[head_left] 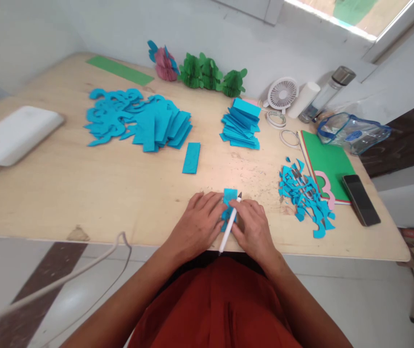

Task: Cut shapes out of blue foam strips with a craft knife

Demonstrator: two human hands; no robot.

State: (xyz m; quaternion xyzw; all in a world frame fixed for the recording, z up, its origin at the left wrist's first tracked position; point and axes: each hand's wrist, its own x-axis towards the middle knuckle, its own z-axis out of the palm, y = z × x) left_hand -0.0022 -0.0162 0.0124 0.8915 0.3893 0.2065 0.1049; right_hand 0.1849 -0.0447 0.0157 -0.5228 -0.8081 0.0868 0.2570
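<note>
Near the table's front edge my left hand (197, 220) presses down on a small folded blue paper piece (229, 196). My right hand (252, 227) holds a white pen (229, 224) with its dark tip pointing away from me, lying across that same blue piece. A single blue strip (191, 157) lies a little beyond my hands. Farther back sit a pile of cut blue curly shapes and strips (138, 121) on the left and a stack of folded blue papers (241, 124) at the centre.
Blue offcuts (306, 198) lie right of my hands beside a green sheet stack (328, 164) and a phone (361, 199). Tape rolls (275, 118), a small fan (282, 94), a bottle (328, 92), a clear pouch (352, 133), paper honeycomb decorations (210, 72) and a white device (14, 134) ring the wooden table (83, 193).
</note>
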